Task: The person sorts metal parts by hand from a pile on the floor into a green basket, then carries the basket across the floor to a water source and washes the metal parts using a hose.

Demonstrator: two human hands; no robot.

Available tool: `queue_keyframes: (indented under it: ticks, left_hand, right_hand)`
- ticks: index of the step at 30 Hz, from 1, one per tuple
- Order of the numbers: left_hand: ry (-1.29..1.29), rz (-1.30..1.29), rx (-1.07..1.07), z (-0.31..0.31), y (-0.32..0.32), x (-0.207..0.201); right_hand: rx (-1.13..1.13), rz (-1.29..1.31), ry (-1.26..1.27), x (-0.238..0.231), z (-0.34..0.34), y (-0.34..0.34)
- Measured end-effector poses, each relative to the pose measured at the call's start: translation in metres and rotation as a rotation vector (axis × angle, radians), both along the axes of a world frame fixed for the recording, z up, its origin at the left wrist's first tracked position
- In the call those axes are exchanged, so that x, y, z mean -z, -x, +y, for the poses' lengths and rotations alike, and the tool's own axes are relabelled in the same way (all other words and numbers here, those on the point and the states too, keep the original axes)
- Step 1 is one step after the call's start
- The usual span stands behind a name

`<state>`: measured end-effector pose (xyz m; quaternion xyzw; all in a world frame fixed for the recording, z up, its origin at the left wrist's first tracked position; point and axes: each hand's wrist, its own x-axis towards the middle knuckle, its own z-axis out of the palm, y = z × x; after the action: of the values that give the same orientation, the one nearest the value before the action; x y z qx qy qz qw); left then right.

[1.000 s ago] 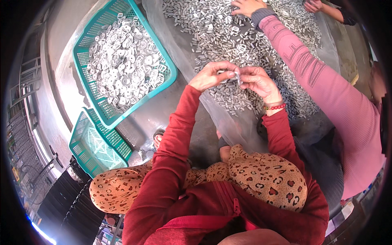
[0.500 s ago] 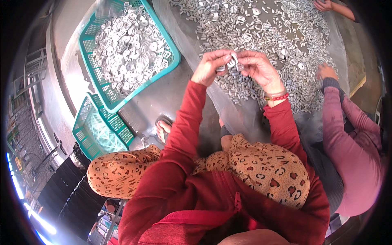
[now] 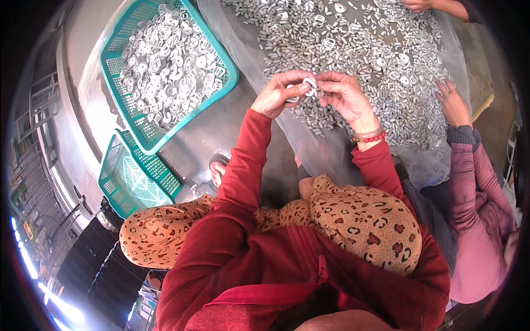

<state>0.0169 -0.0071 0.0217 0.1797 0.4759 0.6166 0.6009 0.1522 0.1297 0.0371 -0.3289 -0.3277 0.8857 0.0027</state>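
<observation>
My left hand (image 3: 279, 95) and my right hand (image 3: 348, 98) meet above the near edge of a spread of small grey pellets (image 3: 301, 52). Between their fingertips is a pale metal buckle-like piece (image 3: 311, 87) with open slots, pinched from both sides. My left fingers are curled, and another pale bit shows beside the thumb; whether it is a separate piece I cannot tell. Scattered among the pellets lie a few pale discs (image 3: 404, 58) and a slotted buckle-like piece (image 3: 329, 43).
At the left stands a green plastic basket (image 3: 234, 77) heaped with pale discs and slotted pieces. A second green basket (image 3: 113, 182) sits nearer. Clear plastic sheeting (image 3: 251, 69) underlies the pellets. On the right, a co-worker's hand (image 3: 454, 107) touches the pellets; another person's hand (image 3: 418, 5) is farther back.
The piece has turned slightly between my fingertips, with both hands still on it. The co-worker's hand at the right has shifted right and nearer, its fingers now spread. The farther person's hand has moved left.
</observation>
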Motion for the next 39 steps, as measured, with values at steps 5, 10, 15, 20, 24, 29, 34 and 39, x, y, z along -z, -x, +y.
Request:
queue_keyframes:
  ticks: [5, 10, 15, 20, 24, 29, 34, 39]
  left_hand:
    - [-0.291, -0.255, -0.705, -0.001, 0.016, 0.001]
    - [-0.164, -0.501, -0.387, 0.007, 0.025, -0.005]
    - [-0.156, -1.036, -0.339, 0.034, -0.011, -0.004]
    - [-0.662, -1.179, -0.608, 0.008, 0.048, -0.011]
    - [-0.822, -0.969, -1.199, -0.077, 0.123, -0.048]
    - [-0.689, -1.155, -1.336, -0.086, 0.081, -0.016]
    - [-0.145, -0.208, -0.551, 0.003, 0.012, -0.044]
    - [-0.045, 0.882, -0.341, 0.056, -0.005, -0.012]
  right_hand:
    - [0.408, -0.055, -0.421, 0.027, 0.035, -0.034]
    - [0.267, 0.014, -0.792, -0.022, 0.024, -0.001]
    - [0.032, -0.01, -1.41, -0.042, 0.011, 0.031]
    - [-0.3, -0.46, -1.829, 0.086, 0.101, 0.04]
    - [-0.357, -0.231, -1.879, 0.098, 0.093, 0.061]
    - [-0.236, -0.268, -1.633, 0.083, 0.077, 0.058]
    - [-0.016, -0.095, -1.135, 0.037, 0.054, 0.053]
    - [0.007, 0.104, -1.123, -0.015, 0.042, 0.048]
